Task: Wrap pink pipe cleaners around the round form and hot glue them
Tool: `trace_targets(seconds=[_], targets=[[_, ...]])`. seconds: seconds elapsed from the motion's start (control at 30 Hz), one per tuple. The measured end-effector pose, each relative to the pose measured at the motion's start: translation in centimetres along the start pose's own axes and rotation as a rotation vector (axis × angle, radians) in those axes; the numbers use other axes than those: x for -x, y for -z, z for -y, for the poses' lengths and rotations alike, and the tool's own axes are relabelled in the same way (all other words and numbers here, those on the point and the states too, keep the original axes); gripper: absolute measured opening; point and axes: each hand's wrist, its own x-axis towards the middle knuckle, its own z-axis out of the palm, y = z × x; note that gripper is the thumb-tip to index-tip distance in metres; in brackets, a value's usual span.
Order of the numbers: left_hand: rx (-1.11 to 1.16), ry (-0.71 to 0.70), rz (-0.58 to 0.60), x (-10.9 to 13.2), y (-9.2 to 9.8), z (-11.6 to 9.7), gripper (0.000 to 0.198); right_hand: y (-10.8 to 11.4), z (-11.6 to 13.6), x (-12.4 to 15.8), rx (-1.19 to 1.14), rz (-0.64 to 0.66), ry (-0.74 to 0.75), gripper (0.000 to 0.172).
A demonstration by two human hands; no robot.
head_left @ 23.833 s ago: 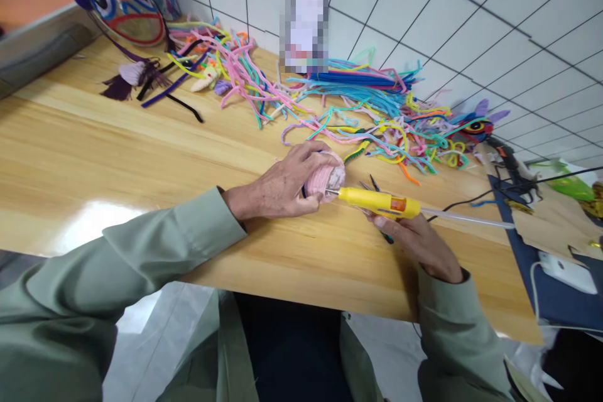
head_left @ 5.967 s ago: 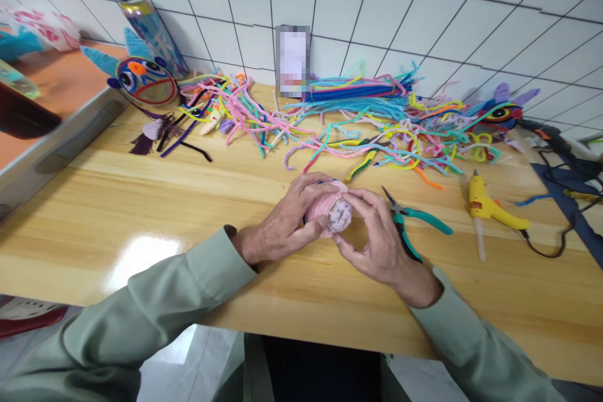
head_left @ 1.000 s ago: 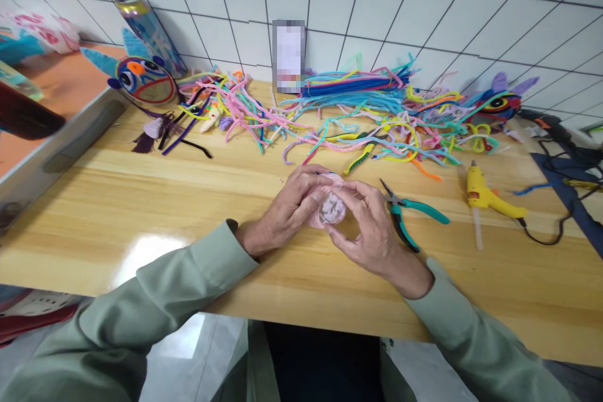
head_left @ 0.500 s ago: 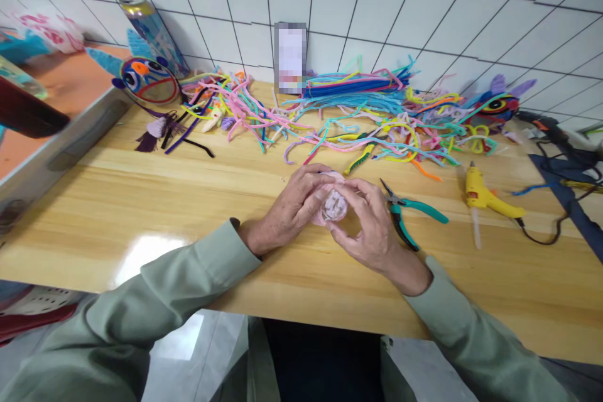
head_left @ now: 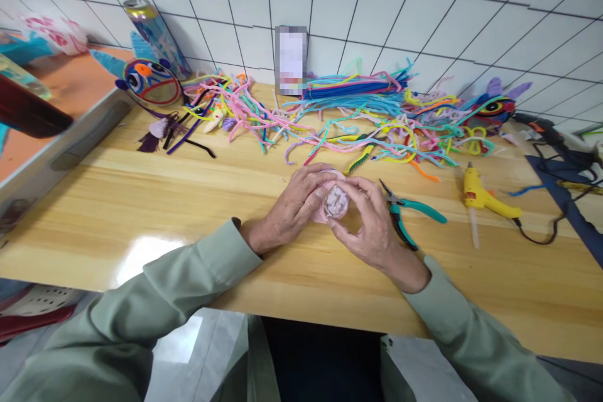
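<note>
A small round object wrapped in pink pipe cleaner (head_left: 332,203) sits between both hands just above the wooden table (head_left: 141,201). My left hand (head_left: 294,207) is wrapped round its left side. My right hand (head_left: 370,223) cups its right side, with fingertips pressed on its pale round end. Most of the pink body is hidden by the fingers.
Teal-handled pliers (head_left: 405,213) lie just right of my right hand. A yellow glue gun (head_left: 480,196) with a cord lies farther right. A tangle of coloured pipe cleaners (head_left: 358,119) spreads along the tiled wall. A colourful mask (head_left: 148,78) and a can (head_left: 153,28) stand at the back left.
Over the last second both hands stay on the pink object and shift only slightly. Earlier my right hand held the glue gun against it; the gun now lies on the table.
</note>
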Motion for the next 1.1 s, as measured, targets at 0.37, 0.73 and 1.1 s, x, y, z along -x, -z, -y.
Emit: trace_targets(seconds=[0.37, 0.73, 1.1], targets=[[0.003, -0.034, 0.038, 0.4, 0.2, 0.4, 0.043, -0.2, -0.2, 0.1, -0.004, -0.004, -0.004, 0.07], [0.017, -0.051, 0.069, 0.3, 0.4, 0.7, 0.05, -0.2, -0.2, 0.2, -0.019, -0.004, -0.008, 0.071], [-0.022, -0.116, 0.134, 0.1, 1.1, 1.0, 0.064, -0.2, -0.2, 0.1, -0.031, -0.017, -0.022, 0.072]])
